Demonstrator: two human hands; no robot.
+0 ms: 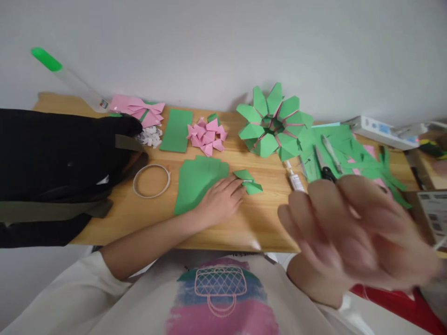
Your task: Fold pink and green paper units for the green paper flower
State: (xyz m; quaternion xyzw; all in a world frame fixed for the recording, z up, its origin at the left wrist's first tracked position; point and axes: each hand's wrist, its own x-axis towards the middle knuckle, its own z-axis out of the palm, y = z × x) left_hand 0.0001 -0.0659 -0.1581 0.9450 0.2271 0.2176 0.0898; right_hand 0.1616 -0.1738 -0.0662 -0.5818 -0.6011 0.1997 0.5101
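Right hand raised and loosely curled, its grip unclear, left hand touching folded green paper, green sheets beneath its wrist.

Matt green paper sheets and folded pink paper pieces lie on a smooth wooden worktop.

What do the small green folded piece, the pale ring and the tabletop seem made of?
Small green folded piece: matte paper or card, with flat, sharp-edged folds.
Pale ring: smooth, even band, possibly plastic; material uncertain.
Tabletop: wood or laminate, light sheen, visible grain.
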